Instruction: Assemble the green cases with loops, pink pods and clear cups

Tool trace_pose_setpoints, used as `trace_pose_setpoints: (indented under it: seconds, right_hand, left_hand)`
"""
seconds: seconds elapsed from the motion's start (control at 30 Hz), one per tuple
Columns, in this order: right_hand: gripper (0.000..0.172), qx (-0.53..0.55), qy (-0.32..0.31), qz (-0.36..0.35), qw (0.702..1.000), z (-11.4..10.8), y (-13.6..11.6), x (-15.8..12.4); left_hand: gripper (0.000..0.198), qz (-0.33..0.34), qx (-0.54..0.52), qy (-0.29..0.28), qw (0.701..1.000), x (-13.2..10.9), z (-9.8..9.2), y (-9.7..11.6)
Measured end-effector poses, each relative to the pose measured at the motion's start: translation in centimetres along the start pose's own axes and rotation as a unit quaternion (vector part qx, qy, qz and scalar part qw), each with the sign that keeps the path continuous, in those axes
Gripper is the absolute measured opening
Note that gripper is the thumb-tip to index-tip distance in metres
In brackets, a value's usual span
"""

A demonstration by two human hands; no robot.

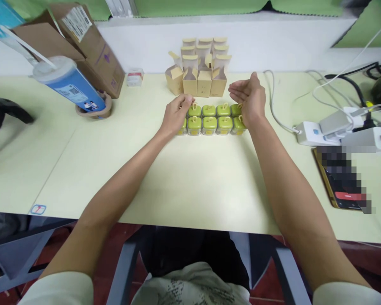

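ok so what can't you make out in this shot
Head view, left hand: its fingers cover the leftmost green-lidded jars, so grip is unclear.
Head view, right hand: hides the rows' right end.
Head view, phone: screen blurred out.
Head view, cardboard box: label print too small.

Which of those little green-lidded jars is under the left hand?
The near-row jar at the left end; the left hand covers most of it, while neighbouring lids show whole.

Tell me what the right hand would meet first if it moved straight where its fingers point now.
Probably the small cardboard box at the right end of the front row. The right hand is open beside the green-lidded jars; depth is unclear, so it might pass above the box.
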State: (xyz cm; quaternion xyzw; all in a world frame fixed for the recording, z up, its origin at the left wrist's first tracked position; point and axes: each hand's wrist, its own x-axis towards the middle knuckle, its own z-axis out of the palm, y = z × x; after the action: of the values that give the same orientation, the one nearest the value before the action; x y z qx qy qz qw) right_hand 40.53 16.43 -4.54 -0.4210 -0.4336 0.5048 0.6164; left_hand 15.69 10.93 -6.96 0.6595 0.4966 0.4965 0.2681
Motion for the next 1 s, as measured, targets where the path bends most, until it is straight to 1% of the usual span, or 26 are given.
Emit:
trace_pose_setpoints:
  seconds: [0.07,0.17,0.23,0.27,0.3,0.33,0.37,0.4,0.43,0.47,0.5,0.53,0.57,0.6,0.63,0.7,0.87,1.0]
  right_hand:
    - [0.070,0.014,-0.009,0.017,1.000,-0.3,-0.5,0.1]
    - [0.048,0.031,-0.047,0.040,0.998,-1.4,-1.6,0.2]
    - [0.037,-0.006,-0.091,0.016,0.996,-2.2,-2.5,0.2]
    - [0.035,-0.051,-0.120,-0.011,0.991,-2.5,-2.9,0.0]
    - [0.036,-0.113,-0.154,-0.045,0.981,-2.7,-3.3,-0.2]
    - [0.043,-0.187,-0.192,-0.076,0.961,-2.8,-3.6,-0.5]
    - [0.053,-0.267,-0.233,-0.099,0.930,-2.7,-3.7,-0.9]
    - [0.066,-0.347,-0.271,-0.115,0.890,-2.5,-3.8,-1.4]
    - [0.079,-0.422,-0.302,-0.126,0.846,-2.1,-3.7,-1.8]
    - [0.088,-0.488,-0.323,-0.136,0.799,-1.7,-3.5,-2.2]
    - [0.093,-0.542,-0.334,-0.148,0.757,-1.2,-3.3,-2.6]
    - [0.095,-0.584,-0.335,-0.164,0.721,-0.7,-3.0,-2.9]
    - [0.096,-0.613,-0.332,-0.182,0.694,-0.3,-2.7,-3.2]
    - [0.097,-0.630,-0.327,-0.196,0.676,0.1,-2.4,-3.4]
    - [0.099,-0.640,-0.323,-0.205,0.666,0.3,-2.1,-3.5]
    - [0.102,-0.647,-0.314,-0.216,0.660,0.6,-1.7,-3.7]
    - [0.103,-0.659,-0.286,-0.225,0.658,0.7,-1.3,-4.0]
    - [0.097,-0.665,-0.288,-0.203,0.659,1.1,-1.7,-4.4]
  left_hand:
    - [0.064,0.001,-0.004,-0.016,1.000,0.1,-0.5,0.4]
    - [0.062,0.009,0.021,-0.079,0.997,0.3,-1.8,1.5]
    - [0.065,0.034,0.086,-0.124,0.988,0.4,-2.9,2.4]
    - [0.072,0.051,0.127,-0.143,0.980,0.4,-3.4,2.8]
    - [0.080,0.068,0.166,-0.159,0.971,0.4,-3.7,3.1]
    - [0.090,0.080,0.199,-0.176,0.961,0.3,-3.9,3.4]
    - [0.100,0.086,0.225,-0.195,0.951,0.3,-4.0,3.5]
    - [0.107,0.086,0.244,-0.213,0.942,0.2,-3.8,3.6]
    - [0.110,0.083,0.258,-0.227,0.935,0.1,-3.6,3.6]
    - [0.110,0.081,0.268,-0.236,0.931,0.0,-3.3,3.5]
    - [0.108,0.078,0.275,-0.240,0.928,-0.1,-2.9,3.5]
    - [0.104,0.076,0.278,-0.237,0.928,-0.2,-2.6,3.4]
    - [0.101,0.073,0.279,-0.229,0.930,-0.2,-2.2,3.4]
    - [0.099,0.070,0.279,-0.220,0.932,-0.3,-2.0,3.4]
    - [0.098,0.066,0.280,-0.214,0.933,-0.4,-1.8,3.5]
    - [0.099,0.055,0.287,-0.208,0.933,-0.5,-1.5,3.7]
    - [0.092,0.040,0.284,-0.207,0.935,-0.7,-1.3,4.0]
    - [0.089,0.031,0.267,-0.196,0.943,-1.0,-1.2,4.1]
